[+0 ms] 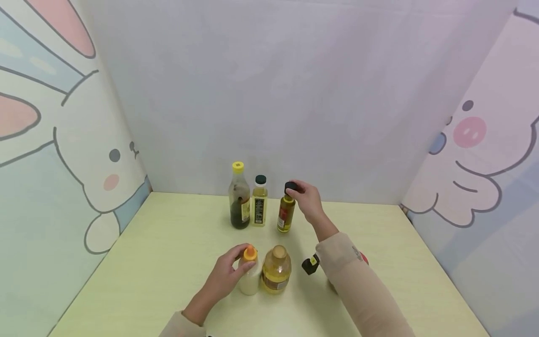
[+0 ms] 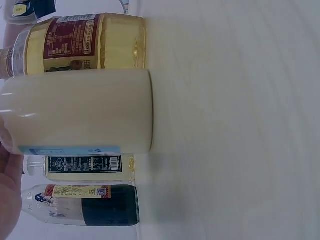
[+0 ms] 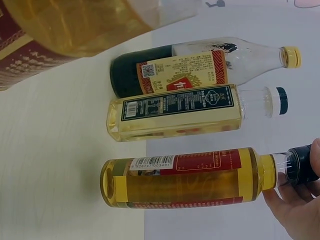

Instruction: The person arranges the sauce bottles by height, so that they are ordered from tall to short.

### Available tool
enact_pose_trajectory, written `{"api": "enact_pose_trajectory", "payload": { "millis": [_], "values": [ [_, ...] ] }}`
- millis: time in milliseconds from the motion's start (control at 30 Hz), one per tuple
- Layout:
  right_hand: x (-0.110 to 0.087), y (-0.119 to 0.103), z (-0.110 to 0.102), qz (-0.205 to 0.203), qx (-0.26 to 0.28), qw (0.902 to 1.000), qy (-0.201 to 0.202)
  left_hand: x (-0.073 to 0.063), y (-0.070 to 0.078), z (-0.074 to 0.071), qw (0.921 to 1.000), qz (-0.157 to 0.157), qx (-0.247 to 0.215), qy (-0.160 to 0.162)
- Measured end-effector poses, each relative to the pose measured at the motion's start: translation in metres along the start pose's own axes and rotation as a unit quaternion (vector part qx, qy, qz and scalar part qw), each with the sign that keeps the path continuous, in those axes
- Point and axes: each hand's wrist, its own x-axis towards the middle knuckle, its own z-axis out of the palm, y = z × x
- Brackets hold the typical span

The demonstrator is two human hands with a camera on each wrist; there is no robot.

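Cartoon-printed walls [image 1: 97, 173] flank a pale yellow table [image 1: 168, 252]. Right hand [image 1: 309, 200] pinches the black cap of a red-labelled oil bottle [image 1: 285, 216] at the rear, right of a square-sided oil bottle [image 1: 259, 206] and a yellow-capped bottle of dark liquid [image 1: 239, 206]. Left hand [image 1: 225, 274] grips an orange-tipped white squeeze bottle [image 1: 249, 282] near its top, just beside a tan-capped oil bottle [image 1: 276, 270].

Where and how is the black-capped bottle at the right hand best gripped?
Probably by the black cap and neck, coming from above and its right. The bottle is nearly upright, its neck is much slimmer than its body, and the green-capped bottle stands on its left. The right hand pinches it there.
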Motion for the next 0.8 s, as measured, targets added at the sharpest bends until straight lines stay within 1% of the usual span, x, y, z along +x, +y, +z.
{"api": "enact_pose_trajectory", "payload": {
  "millis": [300, 367, 567, 633, 800],
  "values": [
    [0.011, 0.005, 0.006, 0.006, 0.01, 0.9999, -0.01, -0.001, 0.003, 0.0, 0.9997, -0.016, -0.016, -0.005],
    [0.012, 0.005, 0.007, 0.007, 0.006, 0.9999, -0.01, -0.002, 0.003, 0.0, 0.9998, -0.014, -0.013, -0.003],
    [0.016, 0.004, 0.012, 0.007, 0.001, 0.9999, -0.01, -0.001, 0.0, 0.002, 1.0, 0.006, 0.003, 0.002],
    [0.017, 0.004, 0.014, 0.01, 0.003, 0.9999, -0.012, -0.002, 0.0, 0.001, 1.0, 0.007, 0.003, 0.001],
    [0.019, 0.005, 0.017, 0.015, 0.001, 0.9998, -0.014, -0.002, 0.001, 0.001, 0.9999, -0.003, -0.012, -0.001]
  ]
}}
